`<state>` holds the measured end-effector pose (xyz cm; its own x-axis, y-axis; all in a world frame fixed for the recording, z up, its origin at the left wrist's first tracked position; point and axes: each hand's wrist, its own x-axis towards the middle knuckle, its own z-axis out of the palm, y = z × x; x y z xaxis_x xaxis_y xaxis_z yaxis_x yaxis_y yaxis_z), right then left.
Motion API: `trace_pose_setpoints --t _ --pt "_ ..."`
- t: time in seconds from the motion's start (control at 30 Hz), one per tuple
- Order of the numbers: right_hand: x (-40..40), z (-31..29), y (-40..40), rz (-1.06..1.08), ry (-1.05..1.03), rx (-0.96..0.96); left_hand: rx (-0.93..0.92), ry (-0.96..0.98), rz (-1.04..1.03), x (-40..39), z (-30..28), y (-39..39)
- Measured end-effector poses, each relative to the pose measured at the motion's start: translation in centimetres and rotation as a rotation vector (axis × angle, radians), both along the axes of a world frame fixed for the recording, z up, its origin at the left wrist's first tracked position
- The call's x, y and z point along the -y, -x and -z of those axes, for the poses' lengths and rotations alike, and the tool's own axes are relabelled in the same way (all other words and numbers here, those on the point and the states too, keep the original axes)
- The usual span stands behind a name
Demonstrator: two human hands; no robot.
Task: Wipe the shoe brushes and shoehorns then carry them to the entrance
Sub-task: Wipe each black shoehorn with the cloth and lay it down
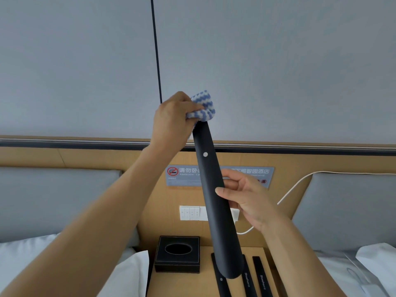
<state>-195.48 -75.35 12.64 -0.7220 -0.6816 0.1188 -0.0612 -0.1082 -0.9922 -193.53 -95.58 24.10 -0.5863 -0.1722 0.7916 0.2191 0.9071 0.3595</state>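
Observation:
A long black shoehorn [216, 202] stands nearly upright in the air over the bedside table, its wide blade end lowest. My right hand [246, 196] grips it around the middle. My left hand [173, 121] holds a blue-and-white cloth [203, 106] wrapped around the shoehorn's top end. More black shoehorns lie flat on the wooden table [192, 284]: one [220, 279] to the left of the held one, two labelled "Shoehorn" [262, 277] to the right. No shoe brush is in view.
A black tissue box [177, 254] sits on the table's left rear. Behind it are a switch panel [190, 213], a no-smoking sign [184, 174] and a white cable [291, 189]. White bedding flanks the table on the left [120, 273] and right [353, 273].

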Motion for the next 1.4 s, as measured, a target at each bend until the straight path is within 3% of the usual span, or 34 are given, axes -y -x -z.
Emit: trace_pose_setpoints --t 0.33,0.7,0.97,1.1,1.2,1.4 --pt "0.7 0.8 0.8 0.137 0.139 0.090 0.153 0.024 0.162 -4.4 5.0 -1.8" --pt "1.4 2.0 0.4 -0.035 0.480 0.398 0.212 -0.177 0.035 -5.7 8.1 -2.2" --pt "1.5 0.8 0.7 0.133 0.336 0.428 0.206 -0.214 -0.023 -5.9 9.7 -2.3" --pt "1.6 0.7 0.8 0.232 0.276 0.409 0.328 -0.238 0.013 -5.7 10.1 -1.9" --pt "1.6 0.8 0.8 0.262 0.267 0.429 0.206 -0.134 0.034 -5.8 10.0 -2.5" --pt "1.8 1.7 0.2 0.292 0.310 0.467 0.200 -0.019 -0.045 -5.5 11.0 -3.7"
